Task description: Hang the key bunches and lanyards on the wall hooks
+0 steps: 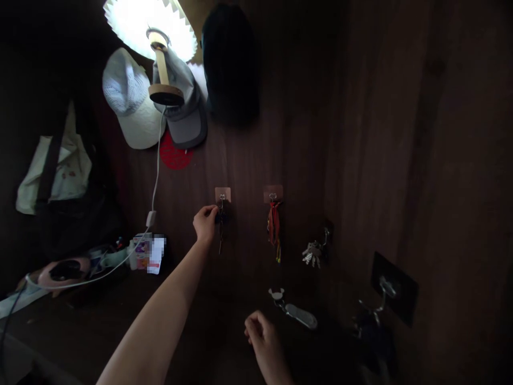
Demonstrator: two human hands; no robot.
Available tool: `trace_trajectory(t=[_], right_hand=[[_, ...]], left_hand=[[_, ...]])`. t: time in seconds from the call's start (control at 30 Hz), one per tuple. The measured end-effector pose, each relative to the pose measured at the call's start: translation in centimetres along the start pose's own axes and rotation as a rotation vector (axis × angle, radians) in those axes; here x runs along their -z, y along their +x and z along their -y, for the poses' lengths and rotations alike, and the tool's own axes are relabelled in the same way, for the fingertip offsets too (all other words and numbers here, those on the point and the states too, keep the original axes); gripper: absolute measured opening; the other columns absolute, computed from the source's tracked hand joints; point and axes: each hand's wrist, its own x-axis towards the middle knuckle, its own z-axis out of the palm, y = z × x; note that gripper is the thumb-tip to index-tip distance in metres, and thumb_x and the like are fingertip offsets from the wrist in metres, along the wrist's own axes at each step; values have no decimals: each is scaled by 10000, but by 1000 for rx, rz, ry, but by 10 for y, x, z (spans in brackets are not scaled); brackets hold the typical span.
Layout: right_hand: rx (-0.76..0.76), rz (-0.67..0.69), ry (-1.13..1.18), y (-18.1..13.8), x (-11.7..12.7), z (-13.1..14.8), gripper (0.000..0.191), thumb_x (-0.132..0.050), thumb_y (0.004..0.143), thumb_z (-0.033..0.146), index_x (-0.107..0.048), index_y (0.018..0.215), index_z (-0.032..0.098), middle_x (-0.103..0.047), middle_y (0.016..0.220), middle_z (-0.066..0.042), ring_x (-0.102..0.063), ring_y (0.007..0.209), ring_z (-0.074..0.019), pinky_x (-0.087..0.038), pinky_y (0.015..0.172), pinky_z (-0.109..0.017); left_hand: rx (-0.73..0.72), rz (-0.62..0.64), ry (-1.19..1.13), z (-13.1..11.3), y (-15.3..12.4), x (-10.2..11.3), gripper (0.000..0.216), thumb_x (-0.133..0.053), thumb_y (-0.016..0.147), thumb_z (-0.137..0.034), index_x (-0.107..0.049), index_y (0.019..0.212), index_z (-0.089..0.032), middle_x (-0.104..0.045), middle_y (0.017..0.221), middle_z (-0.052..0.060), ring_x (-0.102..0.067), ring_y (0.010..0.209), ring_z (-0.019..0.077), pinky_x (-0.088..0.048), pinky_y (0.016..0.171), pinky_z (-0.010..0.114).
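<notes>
My left hand (206, 222) reaches up to the back panel, thumb and fingertips pinched on a dark bunch of keys (220, 218). These keys hang from a small metal hook on a clear adhesive pad (223, 193); a thin metal piece dangles below. Low in the middle, my right hand (262, 339) is loosely curled, and nothing shows between its fingers. Just beyond it on the dark surface lies a keychain with a grey oblong tag (300, 315) and a pale, crab-like piece (276, 294). To the right of my left hand, a red strap (273, 222) hangs from a second hook.
Silver keys (312, 253) hang on the right, with another hook on a black pad (395, 289) farther right. Caps (134, 101) and a lit lamp (164, 69) are above; its cable (156, 176) runs down left. A bag (60, 171) and small boxes (142, 254) stand left.
</notes>
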Motion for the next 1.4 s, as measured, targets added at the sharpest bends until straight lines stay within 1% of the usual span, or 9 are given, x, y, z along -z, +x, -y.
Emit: trace_trajectory(t=[0.17,0.27,0.4,0.57,0.77,0.93,1.13,1.27,1.4], right_hand=[[3,32,-31,6,-5,-6,351,-452,751,539,-496,632,212,-555,566,-13,-546,563,-162,-413,538,-243],[23,31,-40,8,-4,-10,340,-462,751,529,-507,629,215,-565,561,-13,-546,552,-158,-412,527,-238],[5,98,1,8,-2,-9,336,-490,729,538,-515,629,218,-562,556,-12,-546,552,-163,-421,524,-241],[-14,24,39,3,-3,-1,352,-474,740,548,-511,639,213,-549,568,-8,-534,563,-158,-421,532,-242],[1,-6,46,3,-2,5,332,-500,736,516,-513,617,206,-549,561,5,-536,560,-151,-407,519,-233],[8,-4,46,5,-3,6,294,-496,739,468,-509,613,203,-544,550,8,-540,555,-151,-399,522,-238],[-7,6,36,7,-3,7,237,-479,726,403,-505,608,198,-534,531,11,-534,547,-148,-387,519,-241],[-2,1,34,10,-4,8,223,-484,707,380,-500,577,199,-533,500,16,-506,502,-131,-371,501,-234],[-9,37,29,12,-3,8,218,-474,717,374,-503,590,198,-537,507,18,-488,473,-119,-358,476,-228]], left_hand=[[-105,32,78,-3,0,-12,159,-607,714,-352,-675,765,-218,-698,957,30,-625,881,188,-440,799,273],[-82,54,188,-6,-4,-14,147,-606,726,-359,-652,780,-230,-701,903,31,-630,842,197,-440,741,276],[-59,0,306,-13,-10,-13,249,-624,721,-342,-562,944,-249,-690,946,33,-624,877,215,-424,684,281],[-3,41,350,-12,-17,-8,294,-624,723,-357,-531,983,-257,-684,985,56,-621,917,234,-422,691,296],[-16,72,269,-3,-33,11,293,-582,752,-335,-517,1026,-252,-668,1044,58,-606,978,223,-432,764,309],[-54,101,187,18,-53,29,265,-552,767,-318,-523,1014,-227,-663,1005,68,-612,953,201,-444,809,311],[-31,114,103,40,-95,48,231,-525,768,-300,-531,980,-206,-659,935,61,-626,876,189,-468,790,318],[6,128,57,49,-126,63,228,-499,783,-322,-525,971,-196,-650,908,58,-626,840,180,-483,763,315],[26,142,54,60,-151,79,237,-506,785,-359,-534,959,-201,-644,904,53,-623,838,181,-491,748,308]])
